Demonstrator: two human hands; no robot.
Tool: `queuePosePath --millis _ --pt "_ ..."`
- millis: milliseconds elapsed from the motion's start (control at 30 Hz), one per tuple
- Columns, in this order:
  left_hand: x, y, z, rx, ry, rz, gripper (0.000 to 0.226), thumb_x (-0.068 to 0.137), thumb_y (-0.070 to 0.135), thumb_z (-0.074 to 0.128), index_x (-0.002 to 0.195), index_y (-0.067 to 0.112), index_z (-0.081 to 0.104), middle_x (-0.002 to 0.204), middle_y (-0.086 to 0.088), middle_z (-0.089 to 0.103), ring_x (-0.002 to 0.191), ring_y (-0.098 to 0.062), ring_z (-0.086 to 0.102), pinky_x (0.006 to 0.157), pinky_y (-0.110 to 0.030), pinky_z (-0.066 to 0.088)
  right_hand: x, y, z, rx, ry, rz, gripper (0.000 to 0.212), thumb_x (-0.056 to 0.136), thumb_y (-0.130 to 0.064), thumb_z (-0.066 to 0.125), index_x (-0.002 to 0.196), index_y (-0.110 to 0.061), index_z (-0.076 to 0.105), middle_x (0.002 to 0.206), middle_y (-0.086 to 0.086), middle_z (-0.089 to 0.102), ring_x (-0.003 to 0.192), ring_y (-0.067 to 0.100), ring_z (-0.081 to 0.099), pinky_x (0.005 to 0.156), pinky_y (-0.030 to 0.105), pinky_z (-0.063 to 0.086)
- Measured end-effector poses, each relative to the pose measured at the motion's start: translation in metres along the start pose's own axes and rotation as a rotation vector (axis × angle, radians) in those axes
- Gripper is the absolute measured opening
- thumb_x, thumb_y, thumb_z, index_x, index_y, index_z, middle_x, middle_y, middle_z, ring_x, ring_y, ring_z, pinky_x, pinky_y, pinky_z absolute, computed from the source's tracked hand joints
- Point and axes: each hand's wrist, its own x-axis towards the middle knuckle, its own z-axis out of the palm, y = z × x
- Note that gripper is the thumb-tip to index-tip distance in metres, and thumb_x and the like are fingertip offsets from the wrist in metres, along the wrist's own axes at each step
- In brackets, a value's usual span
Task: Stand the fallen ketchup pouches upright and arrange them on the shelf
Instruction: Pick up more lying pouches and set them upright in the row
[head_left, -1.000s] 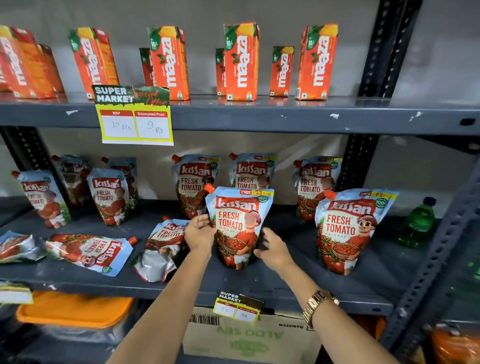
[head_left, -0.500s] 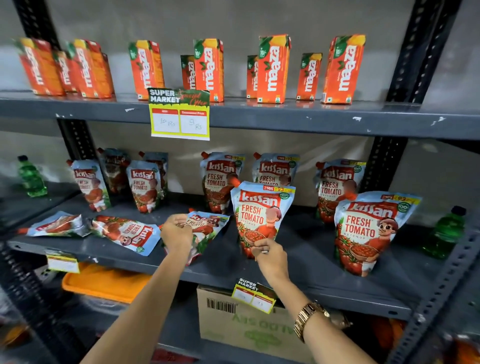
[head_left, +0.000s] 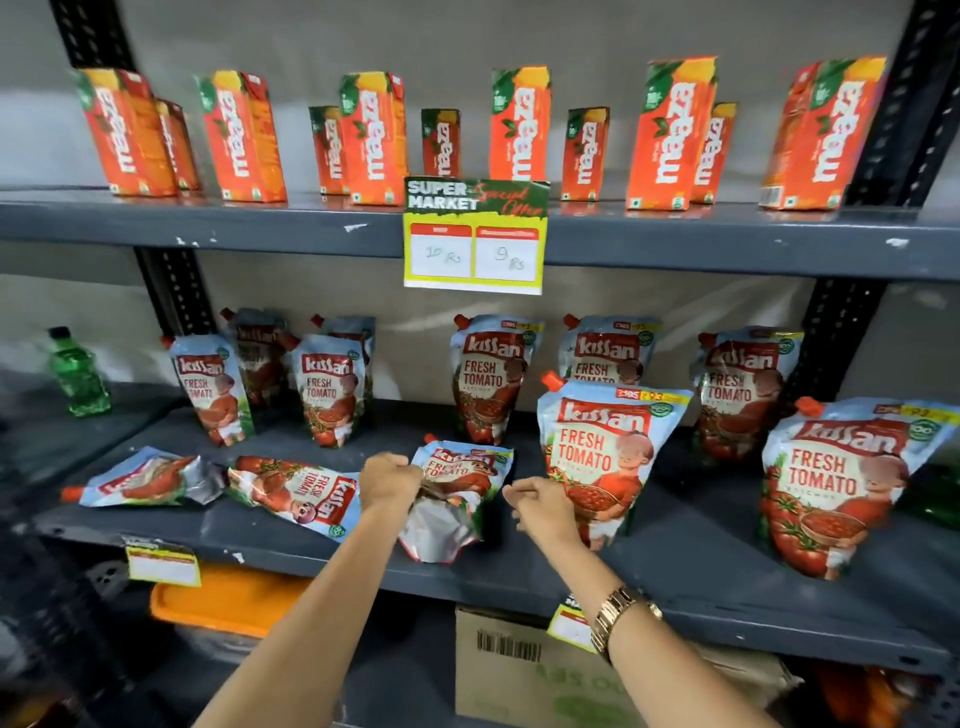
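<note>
A fallen Kissan ketchup pouch (head_left: 460, 483) lies on the grey middle shelf (head_left: 691, 566), its silver base toward me. My left hand (head_left: 388, 480) is closed on its left edge. My right hand (head_left: 540, 506) hovers by its right edge with fingers loosely curled, holding nothing. Right behind that hand stands an upright pouch (head_left: 605, 447). Two more fallen pouches (head_left: 293, 491) (head_left: 140, 478) lie flat to the left. Another upright pouch (head_left: 841, 483) stands at the right front. Several pouches stand along the back, such as one (head_left: 491, 379) in the middle.
Orange Maaza cartons (head_left: 519, 124) line the upper shelf, with a price tag (head_left: 475, 236) hanging from its edge. A green bottle (head_left: 78, 374) stands at far left. Below are a cardboard box (head_left: 519, 670) and an orange lid (head_left: 223, 597). Black uprights (head_left: 171, 291) frame the bay.
My right hand let go of the upright pouch and moved left. My left hand moved onto the fallen pouch and closed on its edge. The view shifted left.
</note>
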Motion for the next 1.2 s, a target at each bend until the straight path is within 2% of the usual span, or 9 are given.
queuePosePath --millis 133,267,333,400,600,700,833,933,1200 --pt "0.021 -0.009 -0.003 0.031 -0.126 -0.045 0.041 0.075 0.005 0.071 0.049 0.014 0.041 0.058 -0.005 0.047 0.072 -0.024 0.049 0.067 -0.029 0.04 0.017 0.002 0.024 0.023 0.01 0.108 0.012 0.082 -0.025 0.063 0.076 -0.015 0.057 0.082 0.009 0.061 0.083 0.026 0.058 0.09 0.05 0.052" --pt "0.036 -0.007 -0.008 0.026 -0.298 -0.171 0.029 0.068 0.009 0.079 0.083 0.002 0.056 0.062 -0.011 0.046 0.048 -0.02 0.04 0.042 -0.027 0.033 0.023 -0.004 0.04 0.091 0.012 0.246 0.03 0.082 -0.031 0.063 0.062 -0.014 0.049 0.078 0.009 0.056 0.086 0.029 0.056 0.083 0.039 0.051" --pt "0.044 -0.006 -0.012 0.042 -0.418 -0.237 0.04 0.07 0.012 0.077 0.099 0.005 0.051 0.062 -0.007 0.042 0.052 -0.017 0.038 0.044 -0.025 0.032 0.026 -0.008 0.045 0.171 0.019 0.286 0.019 0.082 -0.024 0.064 0.078 -0.007 0.056 0.087 0.012 0.057 0.088 0.028 0.054 0.079 0.035 0.045" --pt "0.048 -0.008 -0.016 0.077 -0.496 -0.27 0.036 0.073 0.014 0.074 0.099 0.007 0.049 0.065 -0.005 0.043 0.058 -0.014 0.039 0.046 -0.025 0.033 0.029 -0.012 0.047 0.261 0.049 0.333 0.023 0.081 -0.013 0.064 0.098 0.001 0.057 0.094 0.014 0.059 0.089 0.029 0.054 0.083 0.037 0.046" --pt "0.057 -0.016 -0.018 -0.001 -0.501 -0.205 0.02 0.07 0.002 0.072 0.077 0.007 0.054 0.061 -0.005 0.048 0.051 -0.014 0.037 0.041 -0.02 0.027 0.026 -0.025 0.056 0.437 0.116 0.233 0.021 0.078 0.013 0.052 0.061 0.001 0.058 0.08 0.017 0.065 0.073 0.027 0.059 0.066 0.032 0.049" --pt "0.055 -0.013 -0.023 -0.096 -0.442 -0.103 0.026 0.07 -0.006 0.071 0.092 0.006 0.062 0.063 -0.003 0.055 0.049 -0.012 0.038 0.028 -0.012 0.023 0.028 -0.032 0.062 0.394 0.089 0.107 0.023 0.078 0.017 0.046 0.087 0.009 0.065 0.088 0.017 0.067 0.079 0.025 0.059 0.054 0.023 0.049" --pt "0.061 -0.004 -0.027 -0.198 -0.407 0.009 0.041 0.068 -0.021 0.066 0.105 -0.005 0.065 0.101 -0.017 0.07 0.078 -0.018 0.06 0.061 -0.019 0.049 0.032 -0.048 0.065 0.372 0.122 -0.032 0.036 0.073 0.025 0.049 0.096 0.0 0.061 0.09 0.008 0.064 0.063 0.021 0.066 0.042 0.019 0.051" --pt "0.073 -0.007 -0.028 -0.192 -0.31 0.078 0.046 0.064 -0.025 0.066 0.104 -0.003 0.064 0.107 -0.02 0.067 0.094 -0.021 0.059 0.089 -0.041 0.053 0.035 -0.053 0.073 0.304 0.163 -0.109 0.04 0.072 0.022 0.056 0.095 -0.01 0.053 0.1 0.01 0.062 0.075 0.021 0.065 0.065 0.026 0.057" --pt "0.082 -0.032 -0.034 -0.129 -0.384 0.155 0.044 0.066 -0.019 0.068 0.082 0.019 0.052 0.099 -0.01 0.063 0.095 -0.024 0.058 0.093 -0.046 0.052 0.035 -0.035 0.086 0.327 0.082 -0.087 0.035 0.076 0.015 0.06 0.09 -0.016 0.051 0.1 0.011 0.062 0.095 0.021 0.06 0.085 0.036 0.052"
